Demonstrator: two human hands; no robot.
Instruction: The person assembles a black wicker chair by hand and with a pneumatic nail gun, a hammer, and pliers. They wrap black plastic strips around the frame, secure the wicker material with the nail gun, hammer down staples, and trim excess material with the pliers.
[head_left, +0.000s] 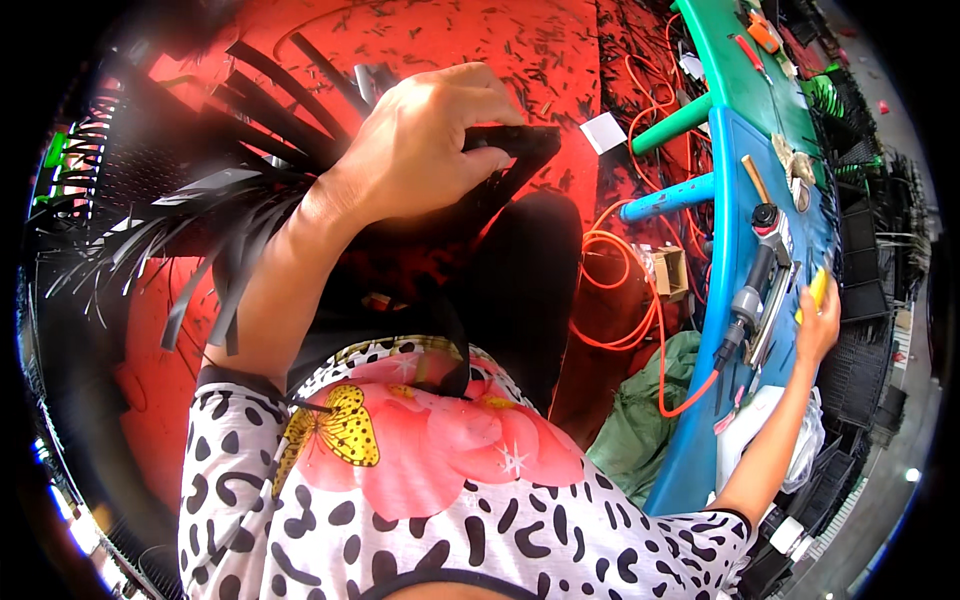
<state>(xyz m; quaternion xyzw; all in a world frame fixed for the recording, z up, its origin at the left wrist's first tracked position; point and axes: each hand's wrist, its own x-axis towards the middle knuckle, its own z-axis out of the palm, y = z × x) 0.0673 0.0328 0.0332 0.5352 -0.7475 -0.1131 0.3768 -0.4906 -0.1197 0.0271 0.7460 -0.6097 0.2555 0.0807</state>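
Note:
My left hand [425, 130] is closed over the edge of a dark woven piece [510, 175], thumb on one side and fingers on the other. Long loose black strips [265, 110] fan out from this piece behind my wrist and forearm. It rests over my lap, and part of it is hidden by my arm. Far to the right, my right hand [820, 325] is closed round a small yellow object [818, 290] above the blue plastic bench [690, 440]; its exact kind is not clear. Next to that hand lies an air-powered hand tool [755, 270].
An orange air hose [610, 340] coils over the red floor [400, 35] and reaches the tool. Black scraps litter the floor. A green plastic bench [740, 80] holds a red-handled screwdriver [748, 52]. Nearby are a green sack [655, 415], a small cardboard box [670, 272] and white plastic bags [775, 435].

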